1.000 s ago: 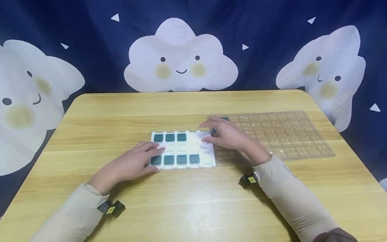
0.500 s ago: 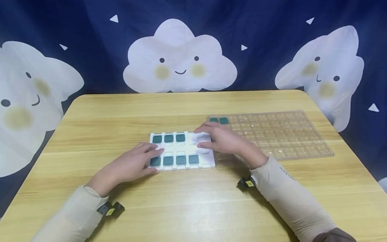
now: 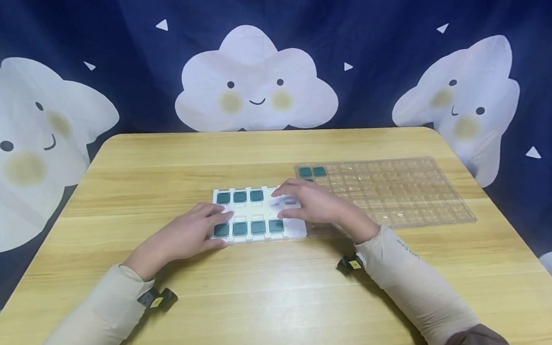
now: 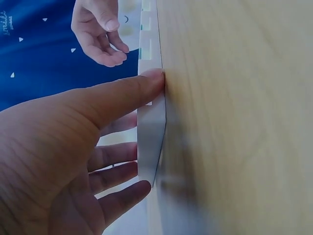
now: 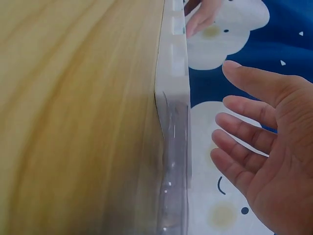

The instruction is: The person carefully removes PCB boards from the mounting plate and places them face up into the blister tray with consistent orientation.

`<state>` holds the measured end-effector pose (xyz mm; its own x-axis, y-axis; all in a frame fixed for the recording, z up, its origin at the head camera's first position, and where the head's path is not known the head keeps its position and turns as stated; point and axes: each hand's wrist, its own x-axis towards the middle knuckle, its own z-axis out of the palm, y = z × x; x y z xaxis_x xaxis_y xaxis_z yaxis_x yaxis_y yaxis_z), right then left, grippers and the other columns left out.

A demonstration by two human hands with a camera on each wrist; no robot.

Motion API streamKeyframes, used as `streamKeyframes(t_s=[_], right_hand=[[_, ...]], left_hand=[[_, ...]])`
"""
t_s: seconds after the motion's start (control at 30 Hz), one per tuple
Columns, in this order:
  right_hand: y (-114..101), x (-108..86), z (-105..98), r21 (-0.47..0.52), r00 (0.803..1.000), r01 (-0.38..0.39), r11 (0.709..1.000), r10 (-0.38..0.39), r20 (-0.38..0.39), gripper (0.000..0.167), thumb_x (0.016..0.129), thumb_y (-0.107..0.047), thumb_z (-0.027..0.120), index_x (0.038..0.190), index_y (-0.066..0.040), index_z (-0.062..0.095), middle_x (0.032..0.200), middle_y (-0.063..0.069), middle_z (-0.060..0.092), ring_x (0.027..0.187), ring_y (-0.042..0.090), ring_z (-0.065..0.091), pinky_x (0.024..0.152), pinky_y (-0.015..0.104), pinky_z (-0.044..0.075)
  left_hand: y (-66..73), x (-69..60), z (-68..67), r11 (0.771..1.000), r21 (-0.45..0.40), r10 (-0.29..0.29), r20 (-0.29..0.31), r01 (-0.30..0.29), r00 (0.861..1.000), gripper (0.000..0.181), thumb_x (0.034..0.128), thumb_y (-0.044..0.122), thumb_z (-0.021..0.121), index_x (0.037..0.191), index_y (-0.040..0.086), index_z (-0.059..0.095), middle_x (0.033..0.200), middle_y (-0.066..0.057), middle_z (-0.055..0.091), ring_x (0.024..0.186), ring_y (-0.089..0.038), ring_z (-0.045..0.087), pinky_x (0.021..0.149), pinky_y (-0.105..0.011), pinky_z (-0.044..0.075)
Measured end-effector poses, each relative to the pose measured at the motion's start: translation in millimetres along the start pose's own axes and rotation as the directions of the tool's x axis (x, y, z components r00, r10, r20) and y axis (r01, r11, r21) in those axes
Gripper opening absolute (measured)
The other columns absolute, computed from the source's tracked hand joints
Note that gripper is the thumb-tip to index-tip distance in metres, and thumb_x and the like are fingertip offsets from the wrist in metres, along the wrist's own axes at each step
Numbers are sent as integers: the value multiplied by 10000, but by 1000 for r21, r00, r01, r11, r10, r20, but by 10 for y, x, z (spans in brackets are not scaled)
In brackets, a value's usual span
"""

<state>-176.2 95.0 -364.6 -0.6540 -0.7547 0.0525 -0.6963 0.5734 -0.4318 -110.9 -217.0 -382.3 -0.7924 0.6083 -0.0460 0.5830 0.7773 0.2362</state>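
Observation:
In the head view a white tray (image 3: 295,229) lies in the middle of the table, with green square chips (image 3: 256,196) in its upper and lower rows. My left hand (image 3: 193,231) holds the tray's left end; in the left wrist view its thumb (image 4: 146,84) presses the edge and the other fingers touch the end. Over the tray's right part hovers my right hand (image 3: 312,202), thumb and fingers apart. The right wrist view shows nothing between them. To the right, a clear plastic tray (image 3: 402,190) has green chips (image 3: 320,171) in its upper left corner, one partly hidden by the right hand.
The wooden table (image 3: 266,301) extends around both trays, and the clear one sits directly against the white one's right side. A dark blue curtain (image 3: 366,16) with white clouds hangs behind the table.
My right hand has moved left and slightly nearer, from the clear tray's corner to over the white tray, uncovering chips in that corner. My left hand has stayed in place.

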Motion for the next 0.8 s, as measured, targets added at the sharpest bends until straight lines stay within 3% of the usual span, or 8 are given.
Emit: streamKeyframes(t_s=[0.3,0.57,0.8], right_hand=[[-51,8,61,-5,997,17,1000,-17,74,502,879,-398,728,1277,-106,638,1239,18,622,1158,181,563,998,365,466],[-130,-5,91,2,994,23,1000,-24,104,482,875,-376,734,1263,-105,646,1220,-8,633,1096,147,588,961,343,484],[-180,-14,131,-49,992,41,998,-35,119,455,867,-375,743,1231,-112,668,1198,-6,648,1084,151,593,951,365,480]], left_hand=[[-11,-2,5,1000,-19,-16,14,17,1000,673,896,436,689,1442,95,494,1443,-190,458,1345,-390,381,1105,-541,327],[-25,11,5,1000,-23,-19,21,19,1000,680,895,443,689,1447,101,488,1445,-190,454,1343,-387,383,1103,-540,330],[-29,8,13,1000,-19,-13,22,14,1000,686,890,440,695,1448,99,488,1442,-195,454,1343,-388,382,1106,-536,328]])
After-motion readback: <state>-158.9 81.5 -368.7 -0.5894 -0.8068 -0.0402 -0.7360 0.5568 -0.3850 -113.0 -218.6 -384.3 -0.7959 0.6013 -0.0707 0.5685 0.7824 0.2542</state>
